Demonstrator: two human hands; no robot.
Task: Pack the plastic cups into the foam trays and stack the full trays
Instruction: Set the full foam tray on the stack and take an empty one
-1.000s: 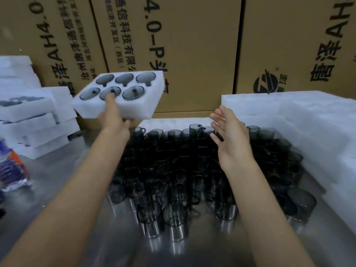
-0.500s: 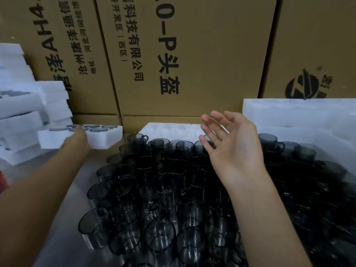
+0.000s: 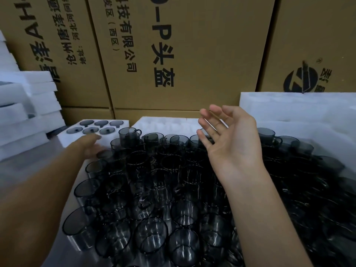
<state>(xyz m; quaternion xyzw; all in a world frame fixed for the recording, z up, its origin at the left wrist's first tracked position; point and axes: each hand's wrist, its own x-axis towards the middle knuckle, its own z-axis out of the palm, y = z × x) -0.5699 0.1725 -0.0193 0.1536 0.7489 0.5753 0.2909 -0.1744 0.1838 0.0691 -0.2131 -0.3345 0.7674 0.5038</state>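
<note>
Several dark see-through plastic cups (image 3: pixel 154 180) with handles stand packed together on the table. A white foam tray (image 3: pixel 123 123) with cups in its six holes lies flat at the back left of the cups. My left hand (image 3: pixel 89 146) is blurred at this tray's front edge, its fingers loosely spread and not curled round the foam. My right hand (image 3: pixel 229 139) hovers above the cups, fingers straight and apart, palm turned left, holding nothing. An empty foam tray (image 3: pixel 165 122) lies behind the cups.
A stack of white foam trays (image 3: pixel 28 116) stands at the far left. More foam trays (image 3: pixel 292 106) are piled at the right, beside the cups. Tall cardboard boxes (image 3: pixel 183 54) form a wall right behind the table.
My left hand has brought the full tray down from the air and set it flat at the back left. My right hand stayed raised and open. The view moved closer.
</note>
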